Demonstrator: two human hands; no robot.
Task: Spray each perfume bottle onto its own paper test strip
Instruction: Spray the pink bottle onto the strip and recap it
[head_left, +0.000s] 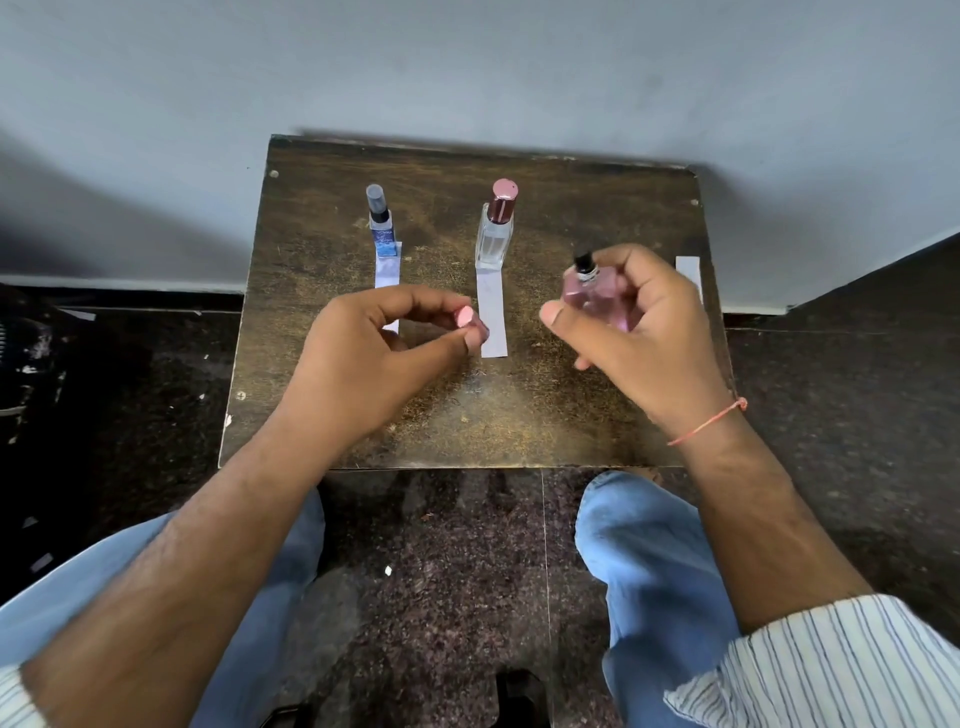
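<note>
1. Pink perfume bottle (597, 296): held in my right hand (639, 332) above the right part of the table, tilted, uncapped, its black spray nozzle (584, 261) exposed and pointing up and slightly left. My fingers are curled round the glass body, with the thumb (553, 316) out at the left of it.
2. Pink cap (464, 317): pinched between the thumb and fingertips of my left hand (374, 358), clear of the bottle and held above the table near its centre. The remaining fingers of that hand are curled in.
3. Right paper strip (689, 270): lying flat near the table's right edge, mostly hidden behind my right hand; only its far end shows.
4. Middle paper strip (491, 317): flat on the table, just right of the cap, running towards me from the base of the clear bottle (494, 239). That bottle stands upright with its rose-coloured cap on.
5. Left paper strip (387, 273): flat on the table, its near end covered by my left hand. The blue-labelled bottle (382, 228) stands upright on its far end, with a translucent grey cap in place.
6. Table (322, 249): small, dark, worn wood, set against a pale wall (467, 67).
7. Surroundings: dark speckled floor (452, 571) below; my knees in light blue jeans (649, 551); a striped sleeve (831, 670) on my right forearm; a thin red thread (706, 423) round my right wrist.
</note>
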